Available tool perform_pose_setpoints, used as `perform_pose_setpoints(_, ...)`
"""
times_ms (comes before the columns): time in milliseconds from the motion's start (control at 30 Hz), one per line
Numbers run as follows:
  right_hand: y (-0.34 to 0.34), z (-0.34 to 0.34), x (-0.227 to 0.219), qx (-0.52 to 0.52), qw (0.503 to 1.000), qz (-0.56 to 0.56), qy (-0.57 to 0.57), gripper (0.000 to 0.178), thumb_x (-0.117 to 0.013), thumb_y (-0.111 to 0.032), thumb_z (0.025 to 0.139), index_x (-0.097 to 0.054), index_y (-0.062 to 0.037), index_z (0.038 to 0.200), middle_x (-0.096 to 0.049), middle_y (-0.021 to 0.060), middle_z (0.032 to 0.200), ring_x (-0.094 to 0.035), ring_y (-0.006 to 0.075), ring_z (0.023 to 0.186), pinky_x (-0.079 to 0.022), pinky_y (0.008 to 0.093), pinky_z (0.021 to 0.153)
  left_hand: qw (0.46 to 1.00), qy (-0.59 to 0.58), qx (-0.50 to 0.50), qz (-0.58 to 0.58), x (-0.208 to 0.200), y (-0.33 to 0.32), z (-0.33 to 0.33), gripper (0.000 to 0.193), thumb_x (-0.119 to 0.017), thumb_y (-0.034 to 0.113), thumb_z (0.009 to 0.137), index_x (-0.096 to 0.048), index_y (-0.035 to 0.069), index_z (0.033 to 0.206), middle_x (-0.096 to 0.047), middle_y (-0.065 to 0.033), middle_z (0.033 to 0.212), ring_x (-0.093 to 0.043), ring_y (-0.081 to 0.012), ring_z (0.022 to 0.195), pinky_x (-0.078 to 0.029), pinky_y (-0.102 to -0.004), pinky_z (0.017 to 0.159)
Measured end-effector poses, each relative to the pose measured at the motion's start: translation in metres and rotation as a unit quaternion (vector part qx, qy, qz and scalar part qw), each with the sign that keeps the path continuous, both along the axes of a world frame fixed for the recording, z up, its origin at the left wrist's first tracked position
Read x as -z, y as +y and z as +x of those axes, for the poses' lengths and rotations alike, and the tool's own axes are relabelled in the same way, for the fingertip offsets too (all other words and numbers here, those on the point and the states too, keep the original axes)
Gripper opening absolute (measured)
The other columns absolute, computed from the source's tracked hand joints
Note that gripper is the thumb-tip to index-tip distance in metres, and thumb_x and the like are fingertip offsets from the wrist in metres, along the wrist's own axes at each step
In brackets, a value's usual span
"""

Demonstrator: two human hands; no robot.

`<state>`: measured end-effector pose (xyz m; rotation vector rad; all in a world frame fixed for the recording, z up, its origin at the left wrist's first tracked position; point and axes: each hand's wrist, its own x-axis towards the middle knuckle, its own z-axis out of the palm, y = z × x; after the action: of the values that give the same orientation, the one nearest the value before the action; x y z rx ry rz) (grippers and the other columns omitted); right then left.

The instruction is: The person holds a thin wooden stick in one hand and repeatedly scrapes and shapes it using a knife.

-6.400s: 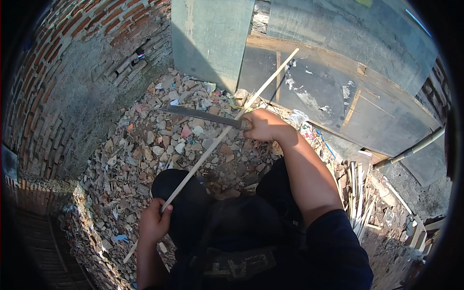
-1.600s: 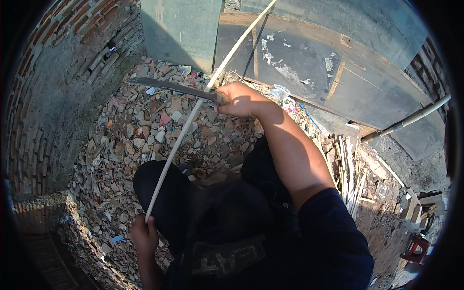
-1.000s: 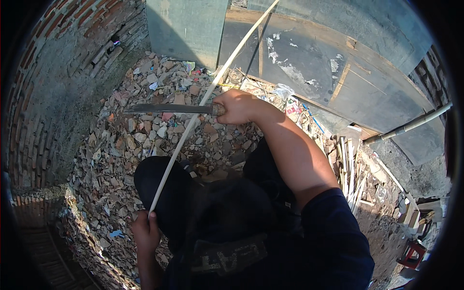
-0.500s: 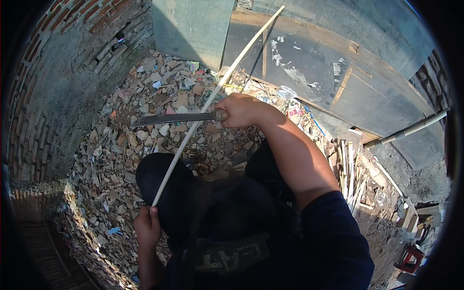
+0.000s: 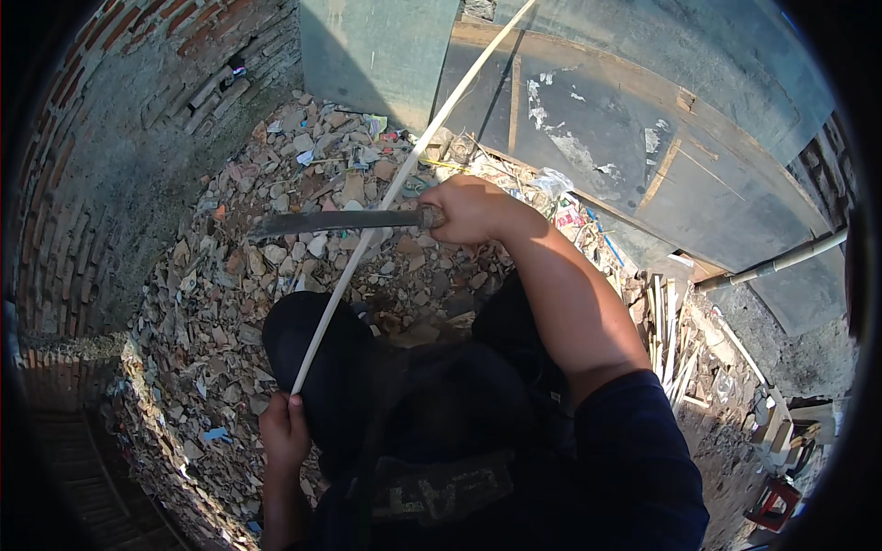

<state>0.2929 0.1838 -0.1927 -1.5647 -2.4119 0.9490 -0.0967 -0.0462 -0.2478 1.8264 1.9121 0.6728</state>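
Note:
My left hand (image 5: 286, 430) is closed around the near end of a long pale strip, which looks like split bamboo (image 5: 329, 312). The strip slants up and away to the right, past my knee, and its far end runs out at the top edge. In my right hand (image 5: 469, 211) is the handle of a machete (image 5: 340, 221), its dark blade pointing left. Blade and strip cross just left of my right hand, with the blade lying over the strip. Whether the edge bites into it, I cannot tell.
Broken brick and stone rubble (image 5: 211, 340) covers the ground around my legs. A brick wall (image 5: 138, 165) rises on the left; grey-green panels (image 5: 588, 119) stand ahead. Cut pale strips (image 5: 663, 331) lie in a pile at right, near a bamboo pole (image 5: 781, 264) and a red stool (image 5: 774, 503).
The view has shifted slightly, and the strip's far tip now passes out of the top edge. Both hands keep their grips, the blade still across the strip.

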Motion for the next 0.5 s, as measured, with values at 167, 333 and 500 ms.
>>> perform_pose_setpoints(167, 0.016, 0.01, 0.037, 0.02, 0.998, 0.059, -0.018, 0.037, -0.073, -0.03, 0.081, -0.07, -0.0098, 0.111, -0.072, 0.0194, 0.095, -0.07, 0.0359, 0.094, -0.055, 0.0445, 0.083, 0.999, 0.037, -0.02, -0.02, -0.007, 0.004, 0.008, 0.032, -0.053, 0.026, 0.105, -0.055, 0.002, 0.084, -0.055, -0.016, 0.061, -0.055, -0.0277, 0.053, -0.042, -0.0409, 0.053)
perform_pose_setpoints(333, 0.002, -0.008, 0.017, -0.008, 0.996, 0.084, -0.009, 0.035, -0.072, -0.023, 0.078, -0.07, -0.0074, 0.109, -0.072, 0.0177, 0.092, -0.07, 0.0347, 0.092, -0.054, 0.0452, 0.081, 1.0, -0.003, -0.013, -0.009, -0.002, 0.003, 0.002, 0.032, -0.054, 0.026, 0.105, -0.055, 0.002, 0.084, -0.054, -0.0157, 0.06, -0.054, -0.0274, 0.052, -0.042, -0.0409, 0.053)
perform_pose_setpoints(500, 0.031, 0.026, 0.056, 0.066, 0.99, 0.127, 0.008, 0.029, -0.072, -0.021, 0.077, -0.07, -0.0064, 0.101, -0.07, 0.019, 0.088, -0.07, 0.0351, 0.089, -0.054, 0.0448, 0.08, 1.0, 0.002, -0.007, 0.028, -0.002, 0.005, 0.012, 0.032, -0.055, 0.025, 0.104, -0.054, 0.001, 0.083, -0.053, -0.0148, 0.059, -0.052, -0.0251, 0.052, -0.041, -0.0403, 0.053)
